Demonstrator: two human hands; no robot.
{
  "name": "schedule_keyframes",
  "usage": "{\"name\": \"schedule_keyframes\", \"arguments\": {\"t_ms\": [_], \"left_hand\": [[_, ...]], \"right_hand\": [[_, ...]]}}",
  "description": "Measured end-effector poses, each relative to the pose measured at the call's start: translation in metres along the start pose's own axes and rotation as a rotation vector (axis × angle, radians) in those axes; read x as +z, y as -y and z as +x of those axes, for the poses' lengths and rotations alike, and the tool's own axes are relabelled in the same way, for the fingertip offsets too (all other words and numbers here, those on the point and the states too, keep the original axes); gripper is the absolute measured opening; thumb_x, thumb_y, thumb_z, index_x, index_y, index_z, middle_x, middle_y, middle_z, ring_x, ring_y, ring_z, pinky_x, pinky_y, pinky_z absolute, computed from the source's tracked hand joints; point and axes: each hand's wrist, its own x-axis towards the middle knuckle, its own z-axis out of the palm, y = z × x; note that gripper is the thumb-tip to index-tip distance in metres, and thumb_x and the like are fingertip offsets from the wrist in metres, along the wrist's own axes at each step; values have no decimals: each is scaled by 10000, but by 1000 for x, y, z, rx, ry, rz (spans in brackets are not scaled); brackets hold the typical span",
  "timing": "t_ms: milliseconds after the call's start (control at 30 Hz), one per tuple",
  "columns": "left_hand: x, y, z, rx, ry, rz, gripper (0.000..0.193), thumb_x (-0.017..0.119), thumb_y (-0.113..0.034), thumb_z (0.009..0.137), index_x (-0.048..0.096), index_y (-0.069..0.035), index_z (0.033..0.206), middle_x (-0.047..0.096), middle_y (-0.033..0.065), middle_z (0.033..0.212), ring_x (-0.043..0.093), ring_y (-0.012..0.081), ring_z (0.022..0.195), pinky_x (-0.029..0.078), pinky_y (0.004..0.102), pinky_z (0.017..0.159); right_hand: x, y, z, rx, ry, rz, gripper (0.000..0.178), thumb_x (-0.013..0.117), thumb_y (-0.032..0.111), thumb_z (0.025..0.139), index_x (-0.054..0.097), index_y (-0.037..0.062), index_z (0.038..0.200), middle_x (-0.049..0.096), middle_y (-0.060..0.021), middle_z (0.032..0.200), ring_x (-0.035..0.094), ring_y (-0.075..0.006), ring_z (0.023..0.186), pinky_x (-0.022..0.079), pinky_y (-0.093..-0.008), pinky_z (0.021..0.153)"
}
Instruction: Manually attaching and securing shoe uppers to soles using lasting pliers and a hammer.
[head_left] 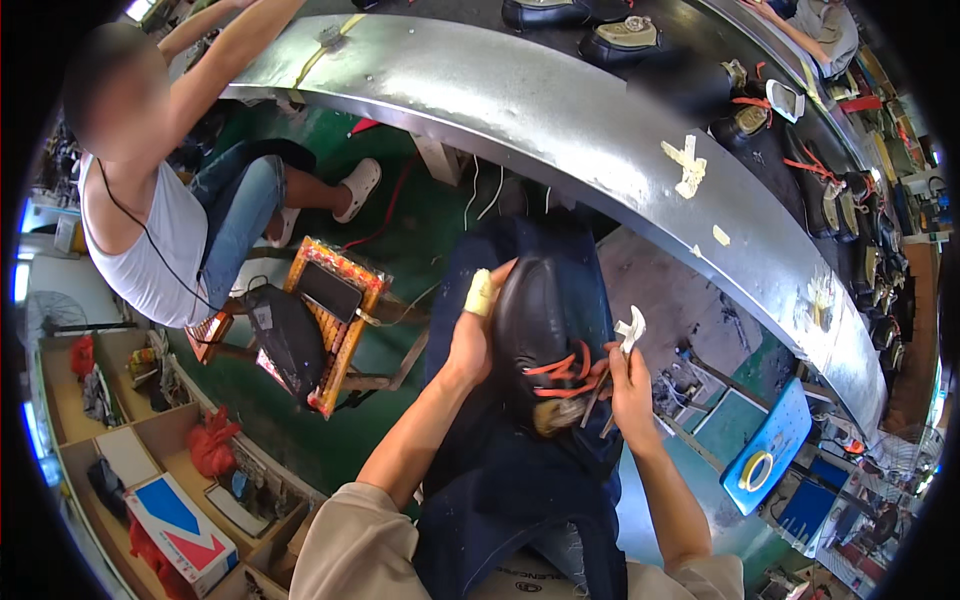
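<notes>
A black shoe (527, 318) lies lengthwise on my lap, over a dark blue apron (510, 490). Orange-red laces (560, 365) cross its opening, and a worn tan block (556, 414) shows at the near end. My left hand (472, 335) grips the shoe along its left side; yellow tape wraps one finger, and some fingers are hidden. In my right hand (630, 385), closed beside the laces, is a pair of metal pincers (631, 326). Their jaws point up and away, and the handles come out below my fingers near the shoe's tan end.
A curved metal conveyor rim (560, 130) arches ahead, with several black shoes (625, 40) beyond it. To the left, a person (150, 220) sits by a woven stool (335, 340) holding a phone and black bag. Partitioned wooden shelves (165, 440) stand lower left; a blue stool (768, 445) is at right.
</notes>
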Motion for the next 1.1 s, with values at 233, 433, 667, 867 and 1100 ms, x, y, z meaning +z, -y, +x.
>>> {"name": "schedule_keyframes", "arguments": {"t_ms": [233, 433, 667, 867, 1100], "left_hand": [[-21, -7, 22, -93, 121, 433, 357, 660, -223, 1035, 610, -21, 1325, 681, 17, 1174, 628, 101, 1068, 506, 272, 938], [-22, -16, 40, -201, 193, 509, 361, 547, -37, 1040, 553, -37, 1400, 670, 39, 1202, 616, 121, 1119, 491, 277, 978], [-46, -5, 51, -124, 74, 641, 586, 539, 53, 988, 375, -87, 1533, 608, 135, 1276, 576, 179, 1189, 469, 326, 1028], [-14, -6, 45, 594, 117, 1767, 636, 646, 10, 874, 524, -154, 1476, 618, 132, 1371, 541, 341, 1358, 431, 415, 1128], [6, -12, 22, 90, 883, 1490, 406, 641, -168, 915, 649, -149, 1320, 607, 42, 1392, 403, 289, 1486, 113, 565, 1270]], "right_hand": [[-45, 88, 42, -243, -237, -484, 320, 532, 295, 1092, 610, 22, 1240, 683, -96, 782, 660, -211, 672, 514, -331, 644], [-126, 105, 110, -652, -688, -1362, 255, 660, 275, 996, 670, 35, 1083, 665, -152, 1121, 642, -366, 1004, 499, -477, 891], [22, 46, 26, -336, 446, -420, 567, 841, 445, 840, 580, 26, 1119, 670, -132, 1023, 693, -281, 883, 548, -380, 790], [12, 56, 31, -207, 530, -600, 339, 669, 387, 983, 677, 54, 920, 685, -159, 715, 677, -367, 648, 485, -462, 586], [-15, 88, 57, -320, 724, -764, 342, 728, 400, 919, 702, 62, 874, 692, -133, 721, 687, -358, 706, 498, -471, 635]]}}
